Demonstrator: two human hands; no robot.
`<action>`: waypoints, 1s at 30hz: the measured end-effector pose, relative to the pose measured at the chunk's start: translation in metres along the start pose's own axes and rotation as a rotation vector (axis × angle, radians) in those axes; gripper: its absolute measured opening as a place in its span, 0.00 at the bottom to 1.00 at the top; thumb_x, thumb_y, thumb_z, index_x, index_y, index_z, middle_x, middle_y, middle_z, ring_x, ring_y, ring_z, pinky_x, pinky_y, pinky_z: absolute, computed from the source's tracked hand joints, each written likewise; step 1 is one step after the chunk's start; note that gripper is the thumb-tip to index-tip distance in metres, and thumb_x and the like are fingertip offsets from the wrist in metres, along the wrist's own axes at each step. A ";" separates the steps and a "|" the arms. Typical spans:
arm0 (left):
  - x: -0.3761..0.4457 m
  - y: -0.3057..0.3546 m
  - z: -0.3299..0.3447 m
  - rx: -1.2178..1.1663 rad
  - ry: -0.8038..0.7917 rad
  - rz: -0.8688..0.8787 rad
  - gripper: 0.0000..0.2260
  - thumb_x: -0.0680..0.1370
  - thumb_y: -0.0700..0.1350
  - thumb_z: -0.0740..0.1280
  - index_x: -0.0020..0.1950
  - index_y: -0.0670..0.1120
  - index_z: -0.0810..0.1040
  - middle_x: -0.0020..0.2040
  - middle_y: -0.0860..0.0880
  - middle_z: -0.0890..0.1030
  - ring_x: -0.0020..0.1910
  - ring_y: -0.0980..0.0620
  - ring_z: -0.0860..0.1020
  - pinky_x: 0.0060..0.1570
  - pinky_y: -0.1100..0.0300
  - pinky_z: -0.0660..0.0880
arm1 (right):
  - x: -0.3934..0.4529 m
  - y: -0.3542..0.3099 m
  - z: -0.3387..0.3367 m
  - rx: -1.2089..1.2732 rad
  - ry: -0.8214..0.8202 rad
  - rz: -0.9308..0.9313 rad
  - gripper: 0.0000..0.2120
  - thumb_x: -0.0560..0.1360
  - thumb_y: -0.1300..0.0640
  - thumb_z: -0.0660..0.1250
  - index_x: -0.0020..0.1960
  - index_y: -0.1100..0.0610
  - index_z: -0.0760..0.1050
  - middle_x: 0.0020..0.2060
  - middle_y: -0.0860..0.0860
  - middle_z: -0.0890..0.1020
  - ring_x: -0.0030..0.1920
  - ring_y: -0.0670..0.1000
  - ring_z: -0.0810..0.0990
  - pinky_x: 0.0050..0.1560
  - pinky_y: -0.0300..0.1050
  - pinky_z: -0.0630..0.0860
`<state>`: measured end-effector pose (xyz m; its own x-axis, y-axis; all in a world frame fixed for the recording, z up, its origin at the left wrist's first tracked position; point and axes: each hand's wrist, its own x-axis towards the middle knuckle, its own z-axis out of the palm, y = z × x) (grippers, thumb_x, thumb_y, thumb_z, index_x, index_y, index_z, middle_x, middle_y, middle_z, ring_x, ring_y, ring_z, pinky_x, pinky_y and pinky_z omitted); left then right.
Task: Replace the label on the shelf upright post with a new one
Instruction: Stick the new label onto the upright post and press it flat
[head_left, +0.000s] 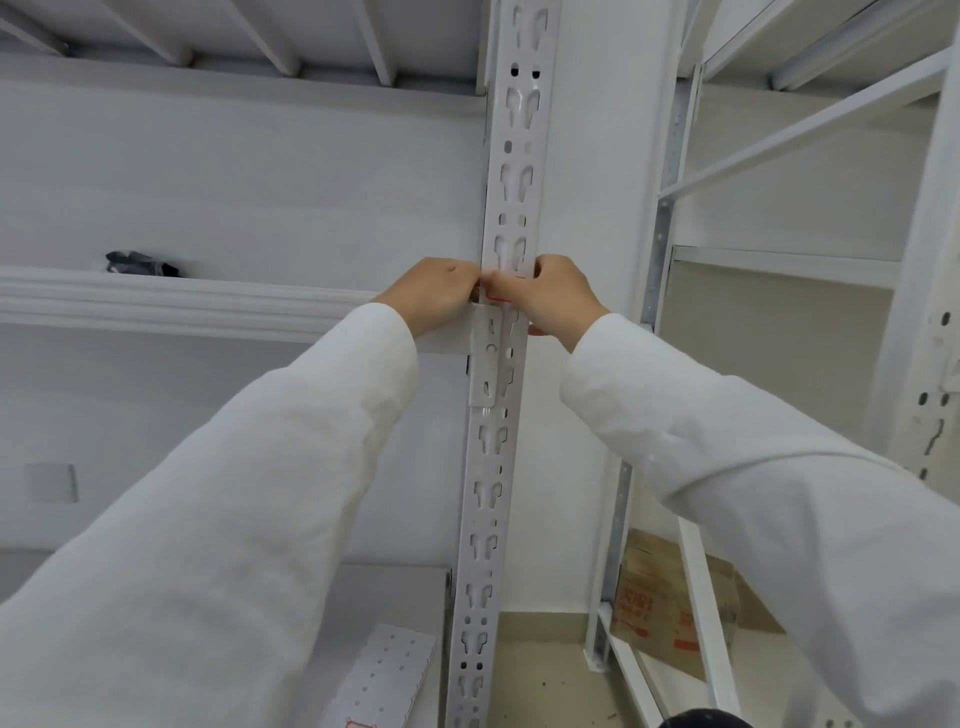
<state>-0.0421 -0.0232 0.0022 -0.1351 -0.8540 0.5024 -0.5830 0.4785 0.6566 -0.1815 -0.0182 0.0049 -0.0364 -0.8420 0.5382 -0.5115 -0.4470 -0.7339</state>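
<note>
A white perforated shelf upright post (493, 467) runs up the middle of the head view. A small white label with a red border (500, 294) sits on the post at shelf height, mostly hidden by my fingers. My left hand (431, 296) is on the post's left side, fingers curled, its fingertips at the label's left edge. My right hand (550, 296) comes from the right, thumb and fingers pinching the label against the post. Both arms wear white sleeves.
A white shelf beam (182, 304) runs left from the post with a dark object (140, 262) on the shelf behind it. A sheet with red-bordered labels (384, 675) lies on a lower shelf. Another white rack (779, 260) and cardboard boxes (675, 597) stand at right.
</note>
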 end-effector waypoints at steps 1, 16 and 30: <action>0.000 0.001 0.000 0.002 0.000 0.001 0.13 0.77 0.44 0.53 0.45 0.43 0.77 0.51 0.38 0.78 0.47 0.50 0.70 0.50 0.55 0.66 | -0.001 0.001 -0.001 -0.019 -0.004 -0.011 0.23 0.63 0.45 0.71 0.47 0.62 0.77 0.41 0.52 0.80 0.47 0.55 0.81 0.48 0.53 0.81; 0.003 -0.004 0.002 0.014 -0.012 0.008 0.09 0.74 0.49 0.52 0.42 0.51 0.71 0.44 0.49 0.73 0.45 0.51 0.68 0.47 0.56 0.64 | 0.006 0.011 -0.031 -0.088 -0.239 -0.143 0.13 0.70 0.58 0.72 0.54 0.57 0.78 0.49 0.54 0.84 0.50 0.50 0.82 0.46 0.41 0.81; 0.004 -0.007 0.003 0.049 0.002 0.019 0.10 0.71 0.52 0.51 0.42 0.53 0.70 0.44 0.51 0.73 0.45 0.51 0.68 0.48 0.56 0.64 | 0.005 0.016 -0.029 0.061 -0.169 -0.078 0.08 0.76 0.52 0.65 0.51 0.53 0.79 0.46 0.53 0.83 0.41 0.48 0.82 0.44 0.40 0.79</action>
<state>-0.0409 -0.0307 -0.0022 -0.1447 -0.8445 0.5156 -0.6188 0.4839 0.6189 -0.2148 -0.0211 0.0078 0.1485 -0.8405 0.5211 -0.4537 -0.5261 -0.7193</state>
